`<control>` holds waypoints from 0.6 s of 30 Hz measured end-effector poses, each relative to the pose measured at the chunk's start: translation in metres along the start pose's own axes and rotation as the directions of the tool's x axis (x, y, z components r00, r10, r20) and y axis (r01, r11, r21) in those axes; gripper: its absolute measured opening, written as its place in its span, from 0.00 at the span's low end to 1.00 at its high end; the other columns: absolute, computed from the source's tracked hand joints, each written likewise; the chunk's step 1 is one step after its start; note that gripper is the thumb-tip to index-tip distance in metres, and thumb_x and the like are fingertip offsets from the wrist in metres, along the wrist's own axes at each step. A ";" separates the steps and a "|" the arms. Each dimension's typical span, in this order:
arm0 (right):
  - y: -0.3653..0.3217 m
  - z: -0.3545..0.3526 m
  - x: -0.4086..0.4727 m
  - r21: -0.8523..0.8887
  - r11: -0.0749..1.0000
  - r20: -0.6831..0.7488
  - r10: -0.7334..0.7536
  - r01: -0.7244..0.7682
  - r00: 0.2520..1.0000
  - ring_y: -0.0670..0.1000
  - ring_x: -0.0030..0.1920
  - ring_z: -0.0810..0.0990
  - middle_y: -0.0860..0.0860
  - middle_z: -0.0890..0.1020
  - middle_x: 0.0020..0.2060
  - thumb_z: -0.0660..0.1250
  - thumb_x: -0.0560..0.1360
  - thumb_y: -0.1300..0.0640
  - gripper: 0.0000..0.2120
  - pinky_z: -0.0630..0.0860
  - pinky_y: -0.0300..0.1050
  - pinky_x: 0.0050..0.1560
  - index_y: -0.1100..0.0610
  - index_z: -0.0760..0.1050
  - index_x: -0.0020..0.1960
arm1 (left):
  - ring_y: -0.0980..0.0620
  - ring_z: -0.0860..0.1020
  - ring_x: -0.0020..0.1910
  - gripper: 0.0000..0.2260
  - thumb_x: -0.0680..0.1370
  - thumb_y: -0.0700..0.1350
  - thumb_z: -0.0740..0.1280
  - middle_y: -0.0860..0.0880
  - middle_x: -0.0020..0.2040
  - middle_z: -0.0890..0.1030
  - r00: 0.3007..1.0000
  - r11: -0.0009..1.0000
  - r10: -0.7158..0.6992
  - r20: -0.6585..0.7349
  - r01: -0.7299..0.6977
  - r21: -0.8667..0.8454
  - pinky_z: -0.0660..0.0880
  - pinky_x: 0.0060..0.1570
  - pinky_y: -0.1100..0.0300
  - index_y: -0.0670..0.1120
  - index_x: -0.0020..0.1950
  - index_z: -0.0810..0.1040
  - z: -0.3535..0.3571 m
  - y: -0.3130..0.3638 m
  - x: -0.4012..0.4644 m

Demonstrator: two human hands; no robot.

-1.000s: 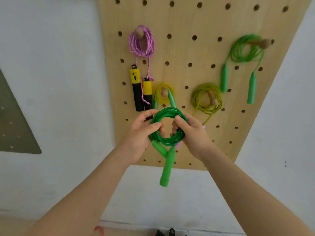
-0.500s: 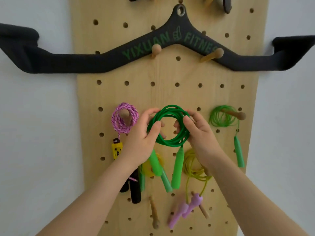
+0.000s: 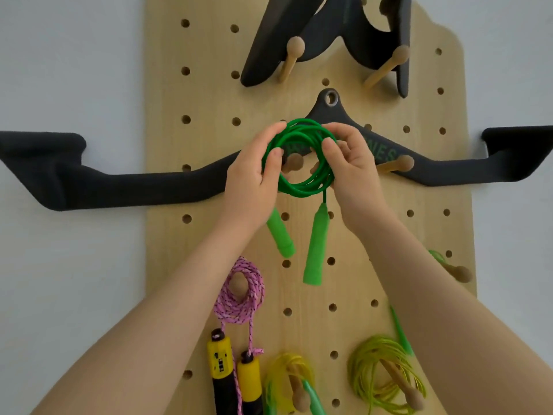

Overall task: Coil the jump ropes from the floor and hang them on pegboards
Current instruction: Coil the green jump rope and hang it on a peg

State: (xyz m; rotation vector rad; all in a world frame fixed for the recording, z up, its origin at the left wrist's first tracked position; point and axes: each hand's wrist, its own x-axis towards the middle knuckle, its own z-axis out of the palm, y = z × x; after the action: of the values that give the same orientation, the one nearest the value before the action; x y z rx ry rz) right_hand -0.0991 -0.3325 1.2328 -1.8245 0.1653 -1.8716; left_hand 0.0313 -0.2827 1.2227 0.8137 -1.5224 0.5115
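Head view. Both forearms reached up and fwd to the light wooden pegboard [image 3: 209, 250] on a pale wall. Left hand [image 3: 251, 178] gripped the left side of the coiled green plastic jump rope [image 3: 302, 187], thumb across the front of the strands, fingers curled over the top. Right hand [image 3: 350, 163] pinched the coil's right side, thumb in front, fingers wrapped behind. Coil was held upright, flat to the board, its opening round the round-headed wooden peg [image 3: 294, 161]; couldn't tell if the loops already rested on the peg. Two green handles hung below the coil: one [image 3: 314, 247] straight down, other [image 3: 279, 233] tilted, its top hidden behind left hand.

Hidden/unclear: black wide pull-down bar [image 3: 119, 184] ran across the board behind hands, its green lettering mostly covered. Pink braided rope [image 3: 239, 295] w/ yellow-black handles [image 3: 221, 366] hung on a lower peg, handles cut off at btm edge. Yellow-green coiled rope [image 3: 386, 381] lower right partly blurred; another yellowish coil [image 3: 287, 375] at btm cut off. Black curved attachment [image 3: 269, 46] at top cropped by frame edge.
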 end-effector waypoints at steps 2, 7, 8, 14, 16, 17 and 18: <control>0.010 0.004 0.010 -0.091 0.996 -0.056 -0.015 0.010 0.998 0.47 0.47 0.78 0.50 0.77 0.50 0.59 0.79 0.60 0.11 0.76 0.41 0.47 0.47 0.71 0.59 | 0.65 0.71 0.56 0.18 0.82 0.42 0.55 0.50 0.64 0.74 0.999 0.998 -0.025 0.024 0.023 0.061 0.64 0.53 0.80 0.49 0.72 0.65 0.007 -0.013 0.007; 0.040 0.010 0.017 -0.409 0.908 -0.043 -0.125 0.096 0.991 0.53 0.49 0.78 0.48 0.74 0.51 0.58 0.79 0.61 0.14 0.77 0.54 0.52 0.48 0.72 0.60 | 0.53 0.72 0.41 0.19 0.82 0.44 0.54 0.48 0.44 0.74 0.994 0.950 -0.086 0.074 0.059 0.306 0.69 0.40 0.61 0.52 0.74 0.63 0.017 -0.041 0.008; 0.044 0.011 0.017 -0.468 0.875 -0.026 -0.152 0.122 0.988 0.52 0.48 0.78 0.48 0.73 0.50 0.57 0.79 0.62 0.15 0.77 0.54 0.50 0.49 0.72 0.62 | 0.52 0.72 0.41 0.19 0.82 0.45 0.54 0.48 0.43 0.73 0.993 0.928 -0.092 0.078 0.057 0.367 0.69 0.38 0.58 0.52 0.74 0.62 0.017 -0.043 0.008; 0.064 0.018 0.018 -0.850 0.476 0.075 -0.313 0.225 0.947 0.55 0.52 0.75 0.55 0.74 0.59 0.60 0.76 0.66 0.21 0.74 0.47 0.42 0.56 0.69 0.68 | 0.50 0.69 0.32 0.21 0.82 0.51 0.49 0.49 0.39 0.71 0.995 0.670 -0.073 0.063 0.002 0.742 0.53 0.24 0.60 0.56 0.76 0.54 0.018 -0.043 0.003; 0.072 0.019 0.012 -0.915 0.317 0.131 -0.351 0.249 0.927 0.60 0.57 0.74 0.58 0.73 0.62 0.61 0.74 0.67 0.26 0.74 0.52 0.49 0.59 0.64 0.71 | 0.50 0.67 0.29 0.21 0.83 0.51 0.48 0.48 0.37 0.71 0.994 0.624 -0.091 0.058 0.011 0.782 0.53 0.23 0.61 0.57 0.76 0.50 0.018 -0.043 0.002; 0.072 0.020 0.009 -0.934 0.270 0.149 -0.299 0.233 0.943 0.60 0.62 0.70 0.58 0.70 0.66 0.60 0.75 0.66 0.29 0.71 0.53 0.55 0.59 0.57 0.74 | 0.50 0.66 0.27 0.21 0.83 0.51 0.48 0.48 0.36 0.71 0.993 0.608 -0.103 0.055 0.019 0.794 0.54 0.23 0.61 0.56 0.76 0.49 0.019 -0.042 0.001; 0.072 0.020 0.006 -0.948 0.241 0.152 -0.231 0.208 0.961 0.59 0.67 0.65 0.57 0.65 0.70 0.57 0.77 0.63 0.30 0.68 0.52 0.61 0.58 0.49 0.76 | 0.51 0.64 0.25 0.22 0.83 0.50 0.48 0.47 0.35 0.71 0.992 0.598 -0.117 0.054 0.027 0.801 0.54 0.22 0.61 0.56 0.76 0.48 0.020 -0.042 0.001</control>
State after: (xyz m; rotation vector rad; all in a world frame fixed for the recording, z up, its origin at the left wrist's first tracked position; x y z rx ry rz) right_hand -0.0601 -0.3916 1.2088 -2.6948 1.4548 -2.1550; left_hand 0.0491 -0.3252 1.2148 1.6187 -1.3046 1.1573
